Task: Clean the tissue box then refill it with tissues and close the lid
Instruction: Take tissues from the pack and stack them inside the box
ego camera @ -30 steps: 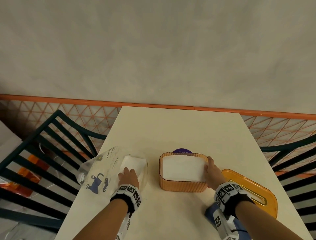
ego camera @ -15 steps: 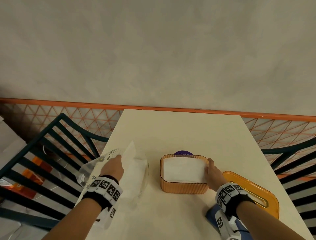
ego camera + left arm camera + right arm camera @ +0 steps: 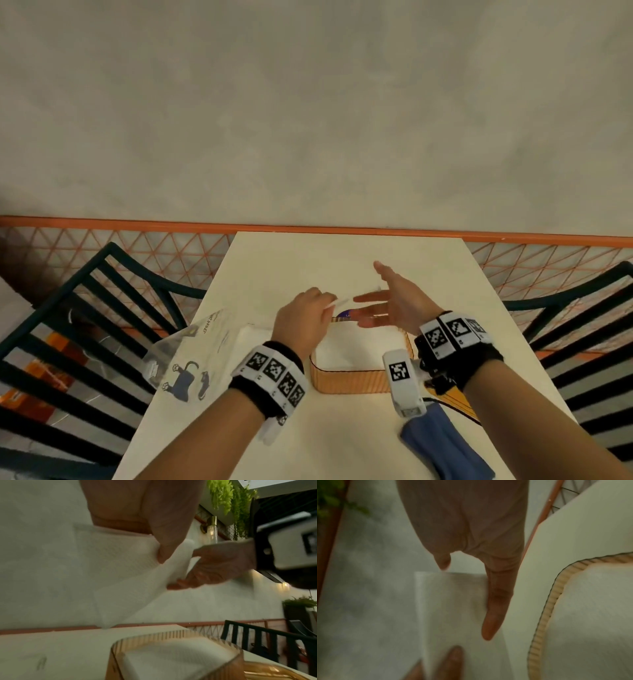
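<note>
The orange ribbed tissue box (image 3: pixel 356 381) stands open on the table, with white tissues (image 3: pixel 356 346) lying flat inside. Above its far edge my left hand (image 3: pixel 322 303) pinches a folded stack of white tissues (image 3: pixel 123 577) between thumb and fingers. My right hand (image 3: pixel 371 289) is held out opposite, thumb up and fingers straight, and its fingertips (image 3: pixel 173 586) touch the stack's edge. In the right wrist view the stack (image 3: pixel 453 608) lies just under my straight fingers, with the box rim (image 3: pixel 546 605) beside it. The orange lid (image 3: pixel 460 406) lies to the right of the box, mostly hidden behind my right wrist.
A clear plastic tissue packet (image 3: pixel 191 356) with a blue animal print lies left of the box, near the table's left edge. A blue cloth (image 3: pixel 442 442) lies at the front right. A purple object (image 3: pixel 343 314) peeks out behind the box. Dark slatted chairs (image 3: pixel 85 329) flank the table.
My left hand has lifted a tissue stack out of the packet and carried it right, above the box. My right hand has left the box's right edge and risen to meet the stack.
</note>
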Demonstrator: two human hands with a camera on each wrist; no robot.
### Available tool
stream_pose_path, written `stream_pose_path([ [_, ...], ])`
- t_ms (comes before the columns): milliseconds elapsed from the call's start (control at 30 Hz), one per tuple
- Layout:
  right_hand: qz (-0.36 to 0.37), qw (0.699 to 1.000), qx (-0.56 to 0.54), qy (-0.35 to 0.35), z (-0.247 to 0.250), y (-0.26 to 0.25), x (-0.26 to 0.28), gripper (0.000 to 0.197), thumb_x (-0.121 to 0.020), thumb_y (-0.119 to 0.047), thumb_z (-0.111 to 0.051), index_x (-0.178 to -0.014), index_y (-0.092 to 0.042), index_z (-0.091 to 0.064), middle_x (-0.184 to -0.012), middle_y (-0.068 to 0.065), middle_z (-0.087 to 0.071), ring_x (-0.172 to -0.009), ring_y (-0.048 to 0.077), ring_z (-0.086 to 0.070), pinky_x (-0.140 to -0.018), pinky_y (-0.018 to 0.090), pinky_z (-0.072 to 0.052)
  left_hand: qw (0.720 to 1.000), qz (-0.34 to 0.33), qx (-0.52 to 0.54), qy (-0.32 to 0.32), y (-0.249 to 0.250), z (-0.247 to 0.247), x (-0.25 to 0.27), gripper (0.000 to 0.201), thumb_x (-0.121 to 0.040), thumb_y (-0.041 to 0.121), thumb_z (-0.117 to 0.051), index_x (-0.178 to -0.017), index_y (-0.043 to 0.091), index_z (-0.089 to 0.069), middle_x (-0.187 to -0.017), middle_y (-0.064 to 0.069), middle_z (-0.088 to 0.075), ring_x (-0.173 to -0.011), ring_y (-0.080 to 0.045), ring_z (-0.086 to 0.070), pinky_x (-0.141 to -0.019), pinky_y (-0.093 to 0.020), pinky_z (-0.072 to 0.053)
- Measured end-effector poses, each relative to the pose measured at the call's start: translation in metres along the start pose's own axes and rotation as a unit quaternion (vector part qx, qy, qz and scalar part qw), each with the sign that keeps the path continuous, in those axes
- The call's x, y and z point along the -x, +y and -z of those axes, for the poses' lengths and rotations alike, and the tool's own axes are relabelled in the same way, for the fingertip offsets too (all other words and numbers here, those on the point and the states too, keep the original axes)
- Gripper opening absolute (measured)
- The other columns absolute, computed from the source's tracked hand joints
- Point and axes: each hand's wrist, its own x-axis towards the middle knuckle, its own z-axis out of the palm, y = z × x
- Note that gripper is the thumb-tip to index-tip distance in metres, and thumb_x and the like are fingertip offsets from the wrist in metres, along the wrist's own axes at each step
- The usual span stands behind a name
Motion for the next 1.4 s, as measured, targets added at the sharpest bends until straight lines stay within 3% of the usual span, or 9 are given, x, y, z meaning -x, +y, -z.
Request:
stream_pose_path([
  [100, 0.017, 0.999, 0.028, 0.029, 0.009, -0.002, -0.002, 0.064, -0.09, 0.001, -0.052, -0.144, -0.013, -0.021, -0.14, 0.024, -0.038, -0.112, 0.044, -0.055, -0.067, 0.043, -0.056, 0.997, -0.032, 0.065, -0.017, 0.002, -0.024, 0.002, 0.035, -0.096, 0.031, -0.045, -0.129, 0.025, -0.055, -0.13, 0.002, -0.053, -0.121, -0.018, -0.048, -0.098, -0.03, -0.044],
  [233, 0.053, 0.992, 0.108, 0.043, 0.019, -0.012, 0.003, 0.068, -0.089, 0.009, -0.045, -0.147, -0.015, -0.018, -0.135, 0.019, -0.044, -0.119, 0.04, -0.048, -0.078, 0.04, -0.048, 0.927, 0.087, 0.364, -0.007, 0.003, -0.028, 0.011, 0.043, -0.097, 0.039, -0.038, -0.137, 0.023, -0.043, -0.142, 0.004, -0.039, -0.133, -0.011, -0.034, -0.108, -0.022, -0.027],
  [367, 0.087, 0.991, 0.1, 0.01, 0.018, -0.026, 0.009, 0.064, -0.09, 0.006, -0.046, -0.145, -0.017, -0.024, -0.12, 0.016, -0.049, -0.09, 0.026, -0.056, -0.066, 0.031, -0.046, 0.684, 0.324, 0.653, -0.022, 0.003, -0.033, 0.003, 0.054, -0.096, 0.05, -0.033, -0.136, 0.015, -0.038, -0.122, -0.009, -0.052, -0.105, -0.026, -0.055, -0.091, -0.04, -0.048],
  [467, 0.088, 0.991, 0.101, -0.012, 0.02, -0.03, 0.009, 0.061, -0.09, 0.005, -0.047, -0.143, -0.018, -0.028, -0.111, 0.013, -0.05, -0.081, 0.023, -0.055, -0.063, 0.03, -0.046, 0.504, 0.381, 0.768, -0.108, 0.004, -0.029, -0.002, 0.049, -0.09, 0.053, -0.046, -0.118, 0.013, -0.041, -0.091, -0.012, -0.06, -0.077, -0.028, -0.06, -0.065, -0.038, -0.052],
  [667, 0.058, 0.997, 0.048, -0.024, 0.039, -0.012, 0.004, 0.059, -0.089, 0.006, -0.048, -0.142, -0.015, -0.032, -0.103, 0.01, -0.059, -0.068, 0.018, -0.056, -0.057, 0.027, -0.046, 0.529, 0.387, 0.733, -0.183, -0.005, -0.032, -0.01, 0.057, -0.087, 0.051, -0.054, -0.127, 0.012, -0.048, -0.121, -0.016, -0.056, -0.101, -0.034, -0.058, -0.074, -0.048, -0.058],
  [867, 0.08, 0.995, 0.02, -0.058, 0.032, -0.02, 0.001, 0.057, -0.089, 0.006, -0.047, -0.14, -0.018, -0.035, -0.085, 0.006, -0.051, -0.056, 0.013, -0.049, -0.057, 0.026, -0.037, 0.449, 0.362, 0.787, -0.218, 0.005, -0.041, -0.006, 0.064, -0.088, 0.061, -0.043, -0.118, 0.006, -0.056, -0.116, -0.02, -0.065, -0.098, -0.035, -0.065, -0.082, -0.046, -0.053],
  [967, 0.06, 0.997, 0.055, -0.016, 0.042, -0.014, -0.005, 0.059, -0.09, 0.007, -0.047, -0.14, -0.02, -0.033, -0.081, 0.005, -0.049, -0.057, 0.015, -0.046, -0.051, 0.025, -0.036, 0.506, 0.348, 0.774, -0.155, 0.001, -0.037, -0.01, 0.046, -0.092, 0.043, -0.05, -0.124, 0.01, -0.055, -0.105, -0.011, -0.067, -0.087, -0.024, -0.064, -0.069, -0.034, -0.054],
  [1200, -0.033, 0.971, 0.214, 0.097, 0.051, 0.042, -0.033, 0.061, -0.089, 0.007, -0.047, -0.143, -0.013, -0.027, -0.113, 0.012, -0.05, -0.105, 0.032, -0.053, -0.091, 0.048, -0.05, 0.863, 0.317, 0.387, -0.071, -0.018, -0.062, -0.016, 0.048, -0.092, 0.01, -0.055, -0.137, 0.013, -0.04, -0.135, -0.014, -0.05, -0.119, -0.03, -0.051, -0.098, -0.032, -0.043],
  [1400, 0.005, 0.89, 0.433, 0.142, 0.052, 0.066, -0.039, 0.062, -0.091, -0.003, -0.04, -0.147, -0.012, -0.014, -0.116, 0.018, -0.059, -0.105, 0.031, -0.056, -0.088, 0.033, -0.044, 0.957, 0.206, 0.165, -0.117, -0.009, -0.071, -0.01, 0.055, -0.096, 0.016, -0.046, -0.145, 0.025, -0.024, -0.131, -0.006, -0.056, -0.116, -0.021, -0.056, -0.093, -0.029, -0.045],
])
